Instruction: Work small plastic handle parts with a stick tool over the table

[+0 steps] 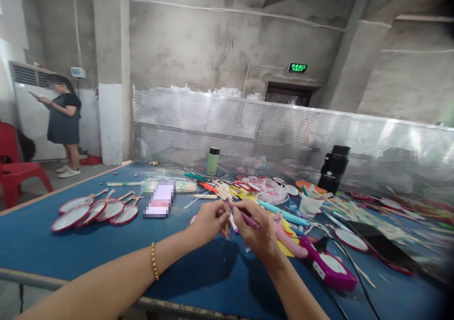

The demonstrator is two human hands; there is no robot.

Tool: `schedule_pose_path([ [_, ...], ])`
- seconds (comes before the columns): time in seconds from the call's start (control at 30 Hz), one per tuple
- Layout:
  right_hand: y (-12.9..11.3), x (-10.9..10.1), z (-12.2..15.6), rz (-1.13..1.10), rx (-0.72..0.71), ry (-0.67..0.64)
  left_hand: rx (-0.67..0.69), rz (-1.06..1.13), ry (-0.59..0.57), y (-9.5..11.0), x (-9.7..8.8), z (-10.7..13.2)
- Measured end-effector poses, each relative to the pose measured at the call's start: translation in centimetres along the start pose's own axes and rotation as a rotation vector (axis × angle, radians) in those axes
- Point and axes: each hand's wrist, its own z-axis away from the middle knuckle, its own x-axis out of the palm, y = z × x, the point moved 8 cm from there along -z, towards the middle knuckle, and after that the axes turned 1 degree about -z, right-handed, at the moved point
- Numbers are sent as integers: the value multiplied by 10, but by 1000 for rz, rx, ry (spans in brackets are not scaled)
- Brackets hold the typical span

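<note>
Over the middle of the blue table (198, 272), my two hands meet fingertip to fingertip. My right hand (257, 227) is closed around a slim purple pen (250, 219), which points toward the left hand. My left hand (210, 219) is closed in a pinch; what sits between its fingertips is too small and hidden to name. Beside the right wrist lies a pink and purple glue gun (328, 265) with a black cord. Left of the hands, a phone (159, 200) with a lit screen lies near several small round red-rimmed fans (73, 217).
A green tumbler (213, 162) and a black bottle (333, 168) stand toward the back. Sticks, scissors and round pieces clutter the far side around a white cup (310, 203). A dark phone (385, 245) lies right. Behind runs a perforated metal panel (198, 116); a person (64, 111) stands far left.
</note>
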Motion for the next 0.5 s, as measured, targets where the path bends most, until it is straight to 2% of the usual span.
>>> schedule_pose_path([
  [0.2,1,-2,0,-5,14,21,-23,50,-6,-2,1,0],
  [0.5,0,-3,0,32,13,24,-16,10,-15,4,0,2],
])
